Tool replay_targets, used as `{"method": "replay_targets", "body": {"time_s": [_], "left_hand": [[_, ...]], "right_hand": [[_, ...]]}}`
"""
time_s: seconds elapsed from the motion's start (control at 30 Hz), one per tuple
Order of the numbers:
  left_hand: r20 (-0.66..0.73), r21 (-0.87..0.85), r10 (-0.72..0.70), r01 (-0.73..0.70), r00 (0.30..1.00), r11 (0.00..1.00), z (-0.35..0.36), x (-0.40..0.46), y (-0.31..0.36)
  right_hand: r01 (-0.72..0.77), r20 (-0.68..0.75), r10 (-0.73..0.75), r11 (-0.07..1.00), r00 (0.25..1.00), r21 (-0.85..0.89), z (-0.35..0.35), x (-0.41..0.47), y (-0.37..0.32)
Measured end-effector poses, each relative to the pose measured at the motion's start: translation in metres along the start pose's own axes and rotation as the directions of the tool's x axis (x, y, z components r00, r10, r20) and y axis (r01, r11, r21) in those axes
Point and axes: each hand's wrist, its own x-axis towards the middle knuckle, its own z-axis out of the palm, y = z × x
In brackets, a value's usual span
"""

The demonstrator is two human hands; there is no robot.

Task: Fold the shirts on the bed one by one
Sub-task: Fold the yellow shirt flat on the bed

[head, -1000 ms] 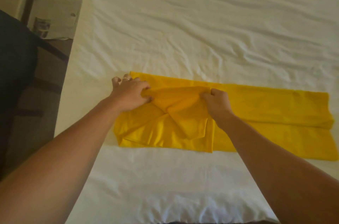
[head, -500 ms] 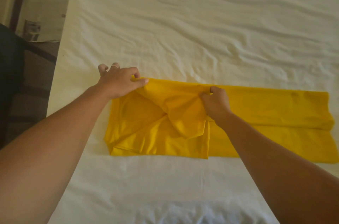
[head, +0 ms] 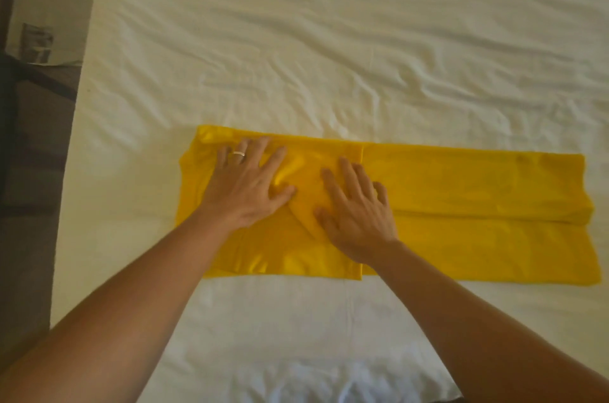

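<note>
Bedroom in a home or hotel room. A wide bed with a wrinkled white sheet fills most of the view; a dark floor runs along its left edge. A patterned cloth lies at top left.

Both bare forearms extend forward, with the left hand and right hand pressed flat, palms down, fingers spread, set close together but apart.

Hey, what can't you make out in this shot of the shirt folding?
Head view:
- Shirt: its middle lies under the left hand and right hand.
- White cloth: cut off by the bottom edge.
- Patterned fabric beside the bed: cut off at the left, blurred.
</note>
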Motion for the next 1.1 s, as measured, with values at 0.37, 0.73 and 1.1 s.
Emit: {"method": "replay_targets", "body": {"time_s": [0.37, 0.73, 1.1], "left_hand": [[-0.23, -0.183, 0.003, -0.046, 0.973, 0.982, -0.011, -0.008, 0.11], [-0.07, -0.252, 0.353, -0.359, 0.933, 0.899, -0.003, -0.008, 0.348], [-0.06, -0.304, 0.367, -0.367, 0.928, 0.879, -0.012, 0.01, 0.473]], "right_hand": [[-0.07, -0.152, 0.104, 0.974, 0.983, 0.215, -0.025, -0.011, 0.083], [-0.362, -0.058, 0.358, 0.93, 0.932, -0.068, -0.096, -0.057, 0.303], [-0.28, 0.09, 0.279, 0.96, 0.956, -0.005, -0.119, -0.045, 0.365]]}}
